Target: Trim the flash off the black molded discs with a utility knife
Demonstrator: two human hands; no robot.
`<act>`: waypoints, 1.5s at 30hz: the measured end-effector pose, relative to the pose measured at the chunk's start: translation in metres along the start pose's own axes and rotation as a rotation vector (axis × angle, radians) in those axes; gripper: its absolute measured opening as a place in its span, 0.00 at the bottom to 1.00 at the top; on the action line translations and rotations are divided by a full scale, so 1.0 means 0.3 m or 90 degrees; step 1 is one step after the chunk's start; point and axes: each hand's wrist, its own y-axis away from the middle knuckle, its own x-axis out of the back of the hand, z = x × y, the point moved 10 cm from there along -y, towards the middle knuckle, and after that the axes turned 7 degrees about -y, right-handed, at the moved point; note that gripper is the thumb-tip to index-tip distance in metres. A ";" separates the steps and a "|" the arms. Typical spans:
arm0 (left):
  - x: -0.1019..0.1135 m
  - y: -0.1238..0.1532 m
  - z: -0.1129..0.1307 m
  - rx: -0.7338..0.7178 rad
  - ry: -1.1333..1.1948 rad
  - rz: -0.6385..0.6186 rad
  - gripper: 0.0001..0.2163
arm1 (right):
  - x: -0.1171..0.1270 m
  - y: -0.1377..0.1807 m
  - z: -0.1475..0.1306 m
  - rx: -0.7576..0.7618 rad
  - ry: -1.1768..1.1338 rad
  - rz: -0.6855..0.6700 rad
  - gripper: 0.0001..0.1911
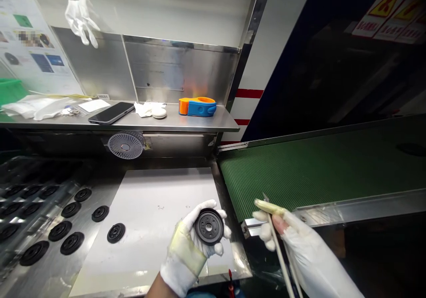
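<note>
My left hand (196, 240), in a white glove with yellowed patches, is closed around a black round disc (209, 227). The disc has a raised rim, a centre hole and small holes around it, and its face is turned up toward me. My right hand (279, 227) is gloved too, with a bare thumb tip showing, and is closed on a thin pointed tool (266, 197) whose tip sticks up past the fingers. Most of that tool is hidden, so its kind is unclear. Pale thin strips (281, 260) run down below this hand.
Several black discs (72, 243) lie left, one disc (116, 233) on the white board (166, 187). Clear trays (29, 196) hold more. A green conveyor belt (319, 169) runs right. The shelf (176, 122) bears a phone (113, 113) and a blue-orange tape holder (199, 107); a fan (125, 145) hangs below.
</note>
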 end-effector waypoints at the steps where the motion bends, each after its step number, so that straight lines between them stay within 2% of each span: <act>1: 0.002 0.001 0.005 -0.017 -0.015 0.011 0.13 | -0.029 0.014 0.012 -0.031 -0.041 -0.042 0.23; 4: 0.002 0.009 0.013 -0.046 -0.019 0.021 0.13 | -0.115 0.054 0.038 -0.095 -0.103 -0.155 0.31; 6: 0.000 0.020 0.009 -0.037 0.011 0.015 0.14 | -0.142 0.067 0.052 -0.123 -0.095 -0.169 0.33; 9: 0.002 0.041 -0.002 -0.007 0.067 0.011 0.10 | -0.181 0.080 0.055 -0.135 -0.067 -0.206 0.36; 10: 0.007 0.048 -0.002 -0.007 0.063 0.018 0.12 | -0.195 0.084 0.051 -0.124 -0.064 -0.231 0.36; 12: 0.025 0.059 0.005 -0.025 0.009 0.047 0.16 | -0.201 0.086 0.051 -0.098 -0.044 -0.248 0.31; 14: 0.032 0.067 0.016 -0.057 -0.068 0.063 0.13 | -0.173 0.076 0.064 -0.073 0.006 -0.208 0.24; 15: 0.030 0.071 0.022 -0.073 -0.099 0.062 0.11 | -0.156 0.071 0.067 -0.057 0.039 -0.182 0.23; 17: 0.016 0.077 0.024 -0.087 -0.137 0.046 0.09 | -0.147 0.065 0.062 -0.026 0.122 -0.173 0.28; 19: 0.002 0.082 0.017 -0.077 -0.151 0.026 0.09 | -0.170 0.064 0.038 -0.004 0.217 -0.214 0.32; 23: -0.030 0.087 0.000 -0.052 -0.150 -0.025 0.08 | -0.245 0.058 -0.062 0.075 0.397 -0.294 0.18; 25: -0.045 0.085 -0.004 -0.052 -0.147 -0.054 0.07 | -0.282 0.053 -0.109 0.132 0.458 -0.317 0.18; 29: -0.058 0.082 -0.007 -0.060 -0.146 -0.081 0.08 | -0.334 0.053 -0.124 0.180 0.490 -0.378 0.17; 32: -0.059 0.083 -0.017 -0.054 -0.141 -0.083 0.09 | -0.336 0.048 -0.113 0.184 0.509 -0.379 0.17; 35: -0.038 0.079 -0.028 -0.042 -0.127 -0.049 0.08 | -0.339 0.058 -0.106 0.163 0.527 -0.397 0.16; 39: 0.030 0.073 -0.008 -0.054 -0.077 0.067 0.04 | -0.331 0.099 -0.076 0.081 0.490 -0.478 0.14; 41: 0.019 0.070 -0.001 -0.034 -0.033 0.034 0.07 | -0.277 0.082 -0.080 0.093 0.472 -0.416 0.16; 43: -0.020 0.071 -0.002 0.010 0.037 -0.050 0.15 | -0.197 0.050 -0.079 0.113 0.444 -0.314 0.21; 45: -0.048 0.072 0.000 0.048 0.111 -0.108 0.22 | -0.129 0.028 -0.055 0.092 0.388 -0.243 0.22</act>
